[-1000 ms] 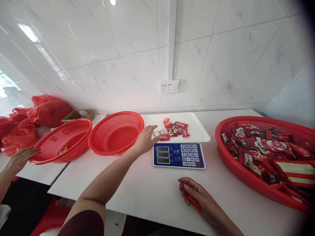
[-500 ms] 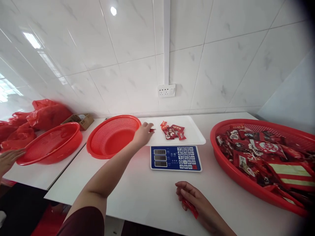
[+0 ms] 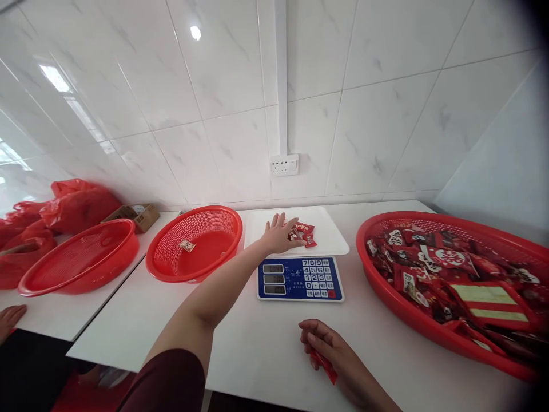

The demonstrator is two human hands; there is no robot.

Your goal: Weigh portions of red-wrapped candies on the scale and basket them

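Observation:
My left hand (image 3: 278, 236) reaches over the white scale pan (image 3: 331, 229). Its fingers are spread over several red snack packets (image 3: 305, 230), partly hiding them. Whether the fingertips touch the packets is hard to tell. Above the table in front of the scale, my right hand (image 3: 328, 349) is closed around a red packet (image 3: 325, 366), whose end sticks out below the fingers. The scale's blue keypad panel (image 3: 300, 278) faces me. Left of the pan, a red perforated basket (image 3: 154, 266) has a small pale packet (image 3: 187, 245) lying inside.
A large red basket (image 3: 364, 269) full of wrapped snacks stands at the right. To the left are another red basket (image 3: 81, 266), a cardboard box (image 3: 146, 217) and red plastic bags (image 3: 83, 203). Another person's hand (image 3: 11, 317) shows at the left edge. A tiled wall with a socket (image 3: 284, 165) closes the back.
My left hand has moved right from beside the basket to the packets on the pan. A pale packet now lies in that basket. The other person's hand has left the far-left basket's rim.

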